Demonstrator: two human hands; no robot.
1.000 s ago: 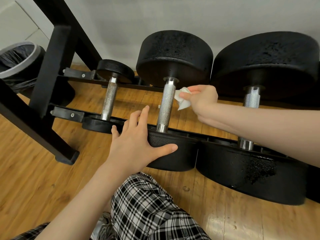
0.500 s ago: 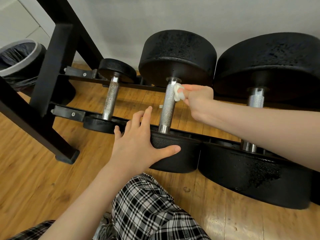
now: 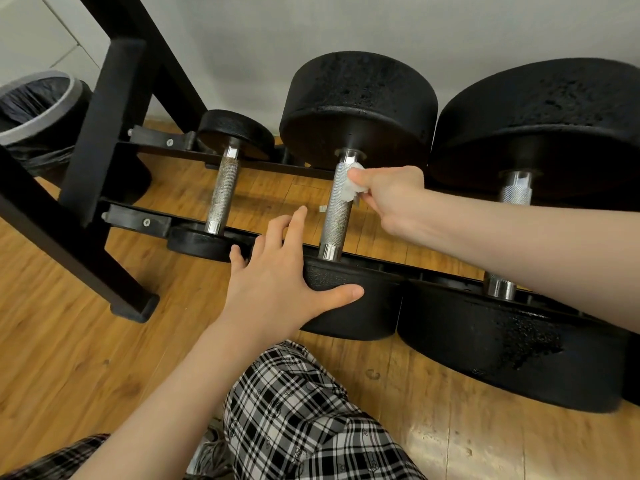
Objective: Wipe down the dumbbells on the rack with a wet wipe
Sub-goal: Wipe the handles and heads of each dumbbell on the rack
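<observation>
Centrally, the middle dumbbell's handle [image 3: 337, 206] runs from 12 to 6 o'clock on the rack [image 3: 138, 221]. Right hand [image 3: 391, 195] pinches the wet wipe [image 3: 349, 188] against its 12 o'clock end; left hand [image 3: 277, 275], fingers spread, steadies the near head [image 3: 349, 306].

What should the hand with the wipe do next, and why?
Probably slide the wet wipe down the middle dumbbell's handle. The right hand pinches it against the handle's top end, so the knurled length below looks unwiped, and the left hand rests on the near weight.
</observation>
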